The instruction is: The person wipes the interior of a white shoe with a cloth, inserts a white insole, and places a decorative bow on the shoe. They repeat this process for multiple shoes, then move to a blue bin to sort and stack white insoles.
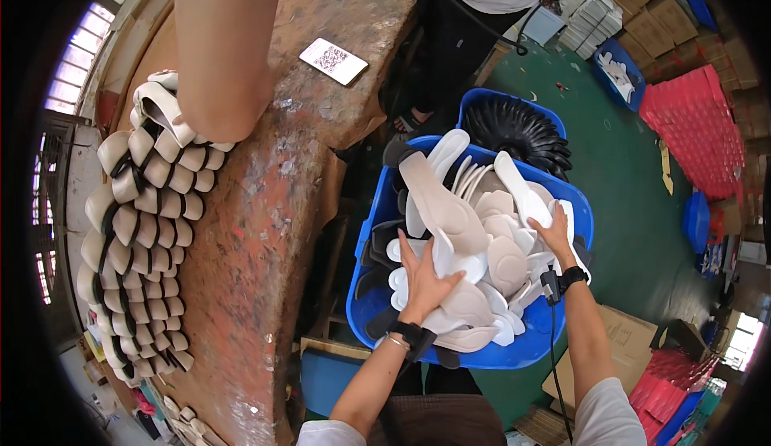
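A blue plastic bin point(580, 205) in front of me is heaped with beige and white shoe insoles point(458, 217). My left hand point(430, 281) rests on the near left part of the heap, fingers spread and thumb pointing right, touching white and beige insoles. On the right side my right hand point(556, 237) touches the lower end of a white insole point(518, 185), its thumb and forefinger apart. Its other fingers are partly hidden. Darker pieces show along the bin's left inner side. Both wrists wear black bands, and a cable runs from the right one.
A worn table point(273, 229) on the left bears rows of beige padded pieces point(148, 221) and a white phone-like card point(333, 61). Another person's bare arm point(225, 44) reaches over it. Someone in black trousers point(450, 52) stands beyond. Behind my bin is one with black pieces point(518, 129).
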Demonstrator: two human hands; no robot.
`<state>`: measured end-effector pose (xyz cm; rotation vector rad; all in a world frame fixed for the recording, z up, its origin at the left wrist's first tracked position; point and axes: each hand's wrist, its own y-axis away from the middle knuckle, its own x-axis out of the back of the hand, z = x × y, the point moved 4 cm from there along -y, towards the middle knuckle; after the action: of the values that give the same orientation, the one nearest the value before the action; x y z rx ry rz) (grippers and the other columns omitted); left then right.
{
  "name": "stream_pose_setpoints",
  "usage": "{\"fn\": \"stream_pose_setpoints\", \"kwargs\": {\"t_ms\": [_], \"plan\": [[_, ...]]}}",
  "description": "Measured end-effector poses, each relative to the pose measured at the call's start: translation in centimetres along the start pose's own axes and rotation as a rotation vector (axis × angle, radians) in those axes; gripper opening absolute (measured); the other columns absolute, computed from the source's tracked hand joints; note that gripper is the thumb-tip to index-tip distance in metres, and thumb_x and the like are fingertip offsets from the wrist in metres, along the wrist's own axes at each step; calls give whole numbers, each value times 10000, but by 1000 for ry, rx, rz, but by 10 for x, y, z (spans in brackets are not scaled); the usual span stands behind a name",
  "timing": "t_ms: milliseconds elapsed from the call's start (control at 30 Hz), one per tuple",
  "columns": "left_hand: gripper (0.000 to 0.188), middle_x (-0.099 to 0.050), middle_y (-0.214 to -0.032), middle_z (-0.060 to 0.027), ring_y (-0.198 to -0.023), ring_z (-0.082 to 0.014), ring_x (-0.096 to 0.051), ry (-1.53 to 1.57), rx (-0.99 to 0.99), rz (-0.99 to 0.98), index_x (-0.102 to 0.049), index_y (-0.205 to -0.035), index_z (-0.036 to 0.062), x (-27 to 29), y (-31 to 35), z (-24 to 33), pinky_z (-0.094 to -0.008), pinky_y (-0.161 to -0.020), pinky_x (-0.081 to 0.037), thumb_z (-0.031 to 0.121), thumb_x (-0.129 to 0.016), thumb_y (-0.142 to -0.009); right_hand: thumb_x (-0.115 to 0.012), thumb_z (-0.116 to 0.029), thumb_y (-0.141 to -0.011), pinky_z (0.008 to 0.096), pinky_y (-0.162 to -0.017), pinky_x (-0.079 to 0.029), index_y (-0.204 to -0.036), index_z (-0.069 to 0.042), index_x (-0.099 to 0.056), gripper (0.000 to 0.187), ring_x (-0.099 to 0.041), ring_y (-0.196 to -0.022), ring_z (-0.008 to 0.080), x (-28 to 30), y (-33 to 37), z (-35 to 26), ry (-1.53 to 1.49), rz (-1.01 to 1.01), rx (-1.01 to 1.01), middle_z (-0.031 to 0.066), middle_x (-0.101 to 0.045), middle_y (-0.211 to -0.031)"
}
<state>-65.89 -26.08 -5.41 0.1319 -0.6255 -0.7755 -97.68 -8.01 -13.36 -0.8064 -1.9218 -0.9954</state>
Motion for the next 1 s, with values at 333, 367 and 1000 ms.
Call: {"fn": "stream_pose_setpoints", "kwargs": {"t_ms": [333, 367, 1000], "plan": [[1119, -242, -1518, -246, -1425, -368, -238, 347, 22, -62, -242, -1474, -14, -30, -19, -48, -392, -1165, -233, 256, -889, -602, -780, -546, -707, 469, -1144, -245, -1418, 33, -394, 995, -312, -1367, 419, -3, -10, 6, -36, 4, 196, 275, -403, -1425], [1121, -261, -1512, -237, -1420, -359, -250, 391, 7, -56, -240, -1475, -16, -31, -19, -47, -385, -1166, -233, 249, -891, -600, -769, -541, -723, 469, -1156, -224, -1416, 36, -394, 976, -278, -1390, 418, -2, -8, 4, -31, -14, 198, 277, -387, -1447], [1070, -383, -1444, -274, -1357, -394, -369, 555, 40, -70, -162, -1497, 25, -69, 27, -4, -389, -1148, -283, 184, -816, -664, -718, -303, -854, 337, -1032, -384, -1412, 29, -405, 720, -526, -1209, 260, 18, 31, 8, -555, -344, 10, 177, -534, -1345]]}}
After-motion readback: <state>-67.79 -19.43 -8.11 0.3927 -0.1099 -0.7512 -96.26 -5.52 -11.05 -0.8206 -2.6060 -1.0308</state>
